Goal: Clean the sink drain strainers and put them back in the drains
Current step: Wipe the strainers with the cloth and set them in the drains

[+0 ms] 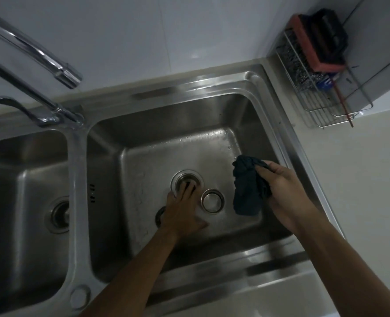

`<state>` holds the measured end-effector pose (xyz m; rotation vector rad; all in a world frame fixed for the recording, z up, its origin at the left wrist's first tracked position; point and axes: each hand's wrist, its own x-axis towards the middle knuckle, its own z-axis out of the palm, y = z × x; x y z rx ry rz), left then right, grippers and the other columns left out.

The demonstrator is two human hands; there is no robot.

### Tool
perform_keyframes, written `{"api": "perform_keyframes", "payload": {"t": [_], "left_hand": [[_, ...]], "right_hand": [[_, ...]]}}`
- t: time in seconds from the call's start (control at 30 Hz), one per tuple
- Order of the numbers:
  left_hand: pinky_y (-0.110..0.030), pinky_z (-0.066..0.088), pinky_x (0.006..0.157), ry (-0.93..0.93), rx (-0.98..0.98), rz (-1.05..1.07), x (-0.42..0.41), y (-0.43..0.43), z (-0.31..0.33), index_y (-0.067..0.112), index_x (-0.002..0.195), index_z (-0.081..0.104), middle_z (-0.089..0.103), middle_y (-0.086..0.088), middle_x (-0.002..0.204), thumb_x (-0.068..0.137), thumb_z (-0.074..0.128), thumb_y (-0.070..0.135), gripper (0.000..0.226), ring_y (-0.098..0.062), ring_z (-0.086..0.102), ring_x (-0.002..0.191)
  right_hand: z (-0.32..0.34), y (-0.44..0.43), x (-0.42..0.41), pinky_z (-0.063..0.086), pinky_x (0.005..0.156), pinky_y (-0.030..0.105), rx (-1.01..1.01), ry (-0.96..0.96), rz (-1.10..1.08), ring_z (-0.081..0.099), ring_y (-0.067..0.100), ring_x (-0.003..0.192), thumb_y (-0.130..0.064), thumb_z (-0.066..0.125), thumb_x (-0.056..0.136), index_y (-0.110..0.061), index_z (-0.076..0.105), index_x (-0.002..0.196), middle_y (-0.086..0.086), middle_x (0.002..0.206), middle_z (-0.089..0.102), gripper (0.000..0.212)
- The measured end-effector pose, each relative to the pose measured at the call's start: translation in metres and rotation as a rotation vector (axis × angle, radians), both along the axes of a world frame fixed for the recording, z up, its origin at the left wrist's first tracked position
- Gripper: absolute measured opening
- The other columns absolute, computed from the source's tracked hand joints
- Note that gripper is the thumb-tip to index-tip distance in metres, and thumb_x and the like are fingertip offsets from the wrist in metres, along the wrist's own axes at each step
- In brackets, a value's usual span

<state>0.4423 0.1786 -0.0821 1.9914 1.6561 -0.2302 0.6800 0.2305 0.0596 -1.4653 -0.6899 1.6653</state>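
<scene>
Your left hand (182, 205) rests open-fingered on the right basin's drain (177, 176), right hand (285, 191) grips the cloth (246, 188), strainer (212, 200) loose just right of the drain, so a wrist nudge could skid it on wet steel.

the sink (166, 124) is brushed steel, dully shiny, beaded with water at one o'clock. the strainer (212, 200) is polished metal. the cloth (250, 188) is dark, matt fabric. the tap (36, 51) at ten o'clock is glossy chrome.
</scene>
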Motion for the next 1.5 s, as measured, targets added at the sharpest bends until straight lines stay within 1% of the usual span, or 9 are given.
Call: {"api": "perform_keyframes", "payload": {"t": [0.27, 0.53, 0.67, 0.73, 0.93, 1.13, 1.27, 1.4, 1.5], "left_hand": [[-0.045, 0.028, 0.122, 0.066, -0.228, 0.222, -0.081, -0.046, 0.017, 0.030, 0.163, 0.008, -0.003, -0.005, 0.172, 0.075, 0.087, 0.040, 0.119, -0.033, 0.018, 0.155], [-0.041, 0.049, 0.100, -0.191, -0.166, 0.197, -0.068, -0.036, 0.020, 0.026, 0.144, 0.046, 0.044, -0.003, 0.143, 0.094, 0.064, 0.034, 0.053, -0.024, 0.050, 0.126], [-0.015, 0.052, 0.076, -0.707, -0.196, 0.682, -0.074, -0.026, 0.041, 0.020, 0.130, 0.063, 0.068, 0.005, 0.117, 0.089, 0.076, 0.025, 0.044, -0.010, 0.066, 0.099], [-0.022, 0.058, 0.074, -1.140, -0.353, 0.993, -0.079, -0.025, 0.062, 0.025, 0.125, 0.067, 0.074, 0.001, 0.115, 0.094, 0.071, 0.029, 0.031, -0.015, 0.073, 0.095], [-0.046, 0.039, 0.115, -1.665, -0.547, 1.070, -0.089, -0.029, 0.105, 0.016, 0.143, 0.060, 0.060, -0.014, 0.144, 0.098, 0.056, 0.058, 0.062, -0.032, 0.056, 0.133], [-0.043, 0.042, 0.110, -1.707, -0.546, 1.116, -0.091, -0.036, 0.129, 0.015, 0.140, 0.063, 0.057, -0.021, 0.147, 0.090, 0.061, 0.068, 0.072, -0.028, 0.056, 0.132], [-0.040, 0.054, 0.102, -1.762, -0.615, 1.125, -0.096, -0.031, 0.144, 0.016, 0.140, 0.064, 0.061, -0.016, 0.145, 0.087, 0.062, 0.071, 0.077, -0.031, 0.060, 0.133], [-0.039, 0.051, 0.105, -1.685, -0.656, 1.101, -0.095, -0.041, 0.145, 0.015, 0.140, 0.064, 0.065, -0.012, 0.136, 0.086, 0.069, 0.066, 0.075, -0.026, 0.065, 0.121], [-0.038, 0.048, 0.096, -1.526, -0.565, 1.010, -0.100, -0.039, 0.142, 0.024, 0.132, 0.070, 0.072, -0.006, 0.120, 0.083, 0.074, 0.062, 0.062, -0.021, 0.069, 0.103]], "right_hand": [[-0.002, -0.006, -0.057, 0.059, 0.076, 0.038, -0.084, 0.097, 0.057, 0.074, 0.027, 0.103, -0.014, 0.053, 0.105, -0.010, 0.071, 0.119, 0.013, 0.112, 0.077, 0.023], [-0.007, -0.030, -0.123, 0.062, 0.078, 0.041, -0.173, 0.063, 0.116, 0.073, 0.025, 0.098, -0.016, 0.056, 0.104, -0.009, 0.069, 0.111, 0.014, 0.109, 0.077, 0.016], [-0.004, -0.039, -0.132, 0.060, 0.078, 0.037, -0.060, -0.092, 0.120, 0.071, 0.028, 0.107, -0.015, 0.057, 0.104, -0.017, 0.073, 0.110, 0.007, 0.108, 0.077, 0.017], [-0.001, -0.045, -0.134, 0.059, 0.091, 0.044, 0.090, -0.231, 0.140, 0.068, 0.025, 0.112, -0.014, 0.057, 0.103, -0.024, 0.073, 0.113, -0.001, 0.110, 0.076, 0.021], [0.009, -0.080, -0.186, 0.040, 0.118, 0.033, 0.636, -0.599, 0.454, 0.045, 0.006, 0.141, -0.027, 0.044, 0.106, -0.035, 0.052, 0.147, -0.013, 0.153, 0.049, 0.043], [0.020, -0.082, -0.202, 0.034, 0.123, 0.040, 0.509, -0.500, 0.287, 0.036, 0.011, 0.150, -0.023, 0.038, 0.111, -0.040, 0.035, 0.154, -0.012, 0.162, 0.038, 0.046], [0.024, -0.116, -0.208, 0.024, 0.115, 0.009, 0.752, -0.731, 0.460, 0.021, 0.006, 0.155, -0.040, 0.029, 0.109, -0.041, 0.025, 0.158, -0.030, 0.166, 0.013, 0.050], [0.027, -0.066, -0.203, 0.055, 0.096, 0.026, 0.684, -0.810, 0.299, 0.067, 0.021, 0.116, -0.019, 0.042, 0.109, -0.017, 0.053, 0.146, 0.003, 0.135, 0.067, 0.039], [0.010, -0.059, -0.186, 0.044, 0.080, 0.020, 0.355, -0.896, 0.298, 0.064, 0.014, 0.091, -0.019, 0.050, 0.106, -0.015, 0.067, 0.124, 0.000, 0.106, 0.073, 0.025]]}}
